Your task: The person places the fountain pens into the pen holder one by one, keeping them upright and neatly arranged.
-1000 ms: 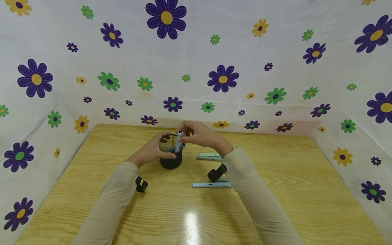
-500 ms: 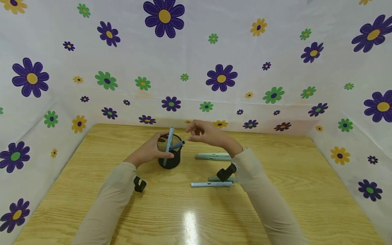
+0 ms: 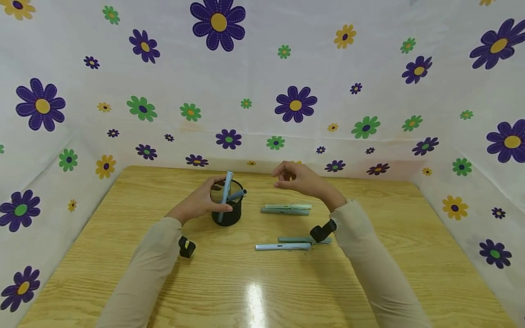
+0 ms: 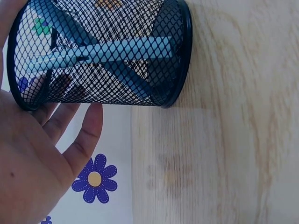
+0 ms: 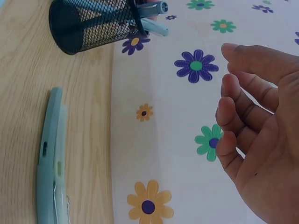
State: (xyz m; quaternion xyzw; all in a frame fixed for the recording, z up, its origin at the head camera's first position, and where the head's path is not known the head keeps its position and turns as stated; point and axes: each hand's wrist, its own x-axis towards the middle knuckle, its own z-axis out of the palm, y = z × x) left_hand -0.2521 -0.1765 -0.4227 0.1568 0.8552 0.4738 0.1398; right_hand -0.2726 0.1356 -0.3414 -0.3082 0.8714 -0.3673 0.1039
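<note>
My left hand (image 3: 197,201) grips a black mesh pen cup (image 3: 233,217) by its side, thumb in front and fingers round the far side. Two pens lean crosswise inside it: a light blue pen (image 4: 128,50) and a darker blue-grey pen (image 3: 236,195), both poking above the rim. To the right of the cup, my right hand (image 3: 304,180) hovers over the table with loosely bent fingers and holds nothing. Below it lie a pale green pen (image 3: 283,207) and a grey-green pen (image 3: 283,211), side by side.
Closer to the front lie a light blue pen (image 3: 279,247) and a teal pen (image 3: 294,239), partly behind the right wrist's black camera (image 3: 320,233). The wooden table (image 3: 217,282) ends at a white flowered cloth (image 3: 254,68) behind and at the sides.
My right hand has let go of the light blue pen, which now leans in the cup, and has moved away to the right. My left hand stays on the cup.
</note>
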